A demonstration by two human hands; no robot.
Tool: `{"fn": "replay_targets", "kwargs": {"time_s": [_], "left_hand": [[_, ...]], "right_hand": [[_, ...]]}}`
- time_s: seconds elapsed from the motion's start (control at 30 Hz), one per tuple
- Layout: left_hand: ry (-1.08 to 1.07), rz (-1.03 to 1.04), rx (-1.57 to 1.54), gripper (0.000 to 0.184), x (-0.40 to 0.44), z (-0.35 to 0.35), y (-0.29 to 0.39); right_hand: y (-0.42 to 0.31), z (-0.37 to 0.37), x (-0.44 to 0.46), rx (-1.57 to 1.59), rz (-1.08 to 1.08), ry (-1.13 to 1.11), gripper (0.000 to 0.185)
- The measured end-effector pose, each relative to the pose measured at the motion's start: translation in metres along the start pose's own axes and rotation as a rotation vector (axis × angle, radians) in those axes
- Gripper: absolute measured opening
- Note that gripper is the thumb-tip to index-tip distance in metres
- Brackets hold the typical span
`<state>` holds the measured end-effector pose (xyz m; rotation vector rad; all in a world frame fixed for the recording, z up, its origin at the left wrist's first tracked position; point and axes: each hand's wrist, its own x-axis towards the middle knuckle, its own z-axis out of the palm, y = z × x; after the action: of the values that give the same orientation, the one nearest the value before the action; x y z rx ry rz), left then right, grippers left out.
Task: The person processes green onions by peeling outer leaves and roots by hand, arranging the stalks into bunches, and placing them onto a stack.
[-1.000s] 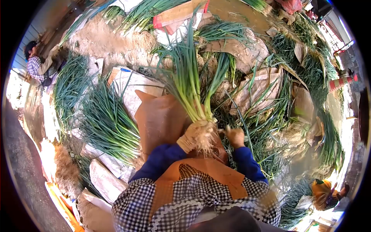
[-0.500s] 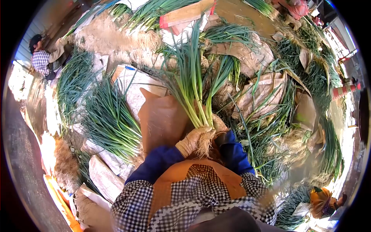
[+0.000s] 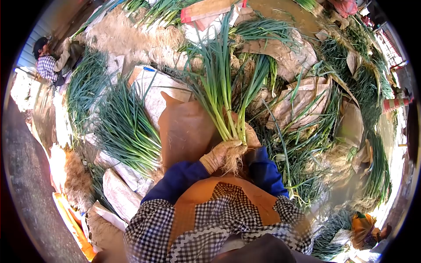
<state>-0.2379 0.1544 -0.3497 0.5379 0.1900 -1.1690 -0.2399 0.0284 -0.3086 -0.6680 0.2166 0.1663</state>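
The bunch of green onions (image 3: 226,101), leaves pointing away from the person and roots toward the body, stands over the brown apron (image 3: 186,127), its base in the curled left hand (image 3: 219,154), while the right hand (image 3: 251,135) is partly hidden behind the stems, its grip unclear.

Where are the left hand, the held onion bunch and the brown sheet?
Left hand (image 3: 213,158): head view, on its back.
Onion bunch (image 3: 225,94): head view, mid-stalks.
Brown sheet (image 3: 186,127): head view, bare middle.
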Motion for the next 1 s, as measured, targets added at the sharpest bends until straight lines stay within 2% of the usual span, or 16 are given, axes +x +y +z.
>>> {"fn": "replay_targets", "kwargs": {"time_s": [0.03, 0.1, 0.17, 0.23, 0.27, 0.3, 0.37, 0.5, 0.53, 0.63, 0.67, 0.77, 0.83, 0.9, 0.97, 1.0], "left_hand": [[-0.043, 0.013, 0.021, 0.024, 0.0, -0.002, -0.001], [0.017, 0.055, -0.012, 0.023, -0.003, 0.003, -0.003], [0.077, 0.093, -0.052, 0.023, -0.004, 0.002, -0.005], [0.115, 0.091, 0.128, 0.022, 0.0, -0.003, -0.003], [0.111, 0.088, 0.122, 0.022, 0.002, -0.003, -0.003], [0.093, 0.097, 0.113, 0.02, 0.004, -0.003, -0.004], [0.068, 0.095, 0.102, 0.019, 0.007, 0.0, -0.009], [0.188, 0.169, 0.14, 0.018, 0.004, 0.023, -0.008], [0.219, 0.193, 0.198, 0.022, 0.004, 0.022, -0.011], [0.256, 0.245, 0.215, 0.028, 0.002, 0.028, -0.013], [0.236, 0.287, 0.245, 0.027, 0.003, 0.025, -0.015], [0.175, 0.341, 0.243, 0.025, 0.007, 0.015, -0.021], [0.132, 0.366, 0.212, 0.023, 0.008, 0.01, -0.017], [0.11, 0.13, 0.2, 0.021, -0.007, 0.019, -0.001], [0.101, 0.169, 0.166, 0.017, -0.001, 0.013, -0.005], [0.094, 0.199, 0.146, 0.016, -0.004, 0.019, -0.003]], "right_hand": [[-0.003, 0.002, -0.008, 0.002, 0.007, -0.001, 0.046], [-0.017, -0.011, -0.026, -0.23, -0.006, -0.085, 0.026], [-0.01, -0.09, -0.043, -0.578, 0.078, -0.036, 0.017], [-0.039, -0.097, -0.084, -0.354, 0.015, -0.186, 0.023], [-0.053, -0.1, -0.097, -0.454, 0.008, -0.081, 0.025], [-0.065, -0.087, -0.105, -0.552, -0.002, 0.027, 0.028], [-0.064, -0.069, -0.086, -1.147, 0.007, 0.263, 0.025], [-0.058, 0.015, -0.053, -1.717, -0.326, 0.1, 0.039], [-0.051, 0.007, -0.044, -1.781, -0.36, 0.108, 0.033], [-0.048, -0.001, -0.032, -1.936, -0.234, 0.098, 0.03], [-0.05, 0.006, -0.033, -1.896, -0.131, 0.114, 0.029], [-0.034, -0.007, -0.035, -1.936, -0.095, 0.244, 0.028], [-0.031, -0.01, -0.043, -1.948, -0.219, 0.241, 0.022], [-0.041, -0.008, -0.058, -1.102, 0.072, 0.185, 0.018], [-0.056, -0.016, -0.084, -0.802, 0.021, -0.306, 0.016], [-0.063, -0.018, -0.101, -0.692, 0.098, -0.394, 0.018]]}}
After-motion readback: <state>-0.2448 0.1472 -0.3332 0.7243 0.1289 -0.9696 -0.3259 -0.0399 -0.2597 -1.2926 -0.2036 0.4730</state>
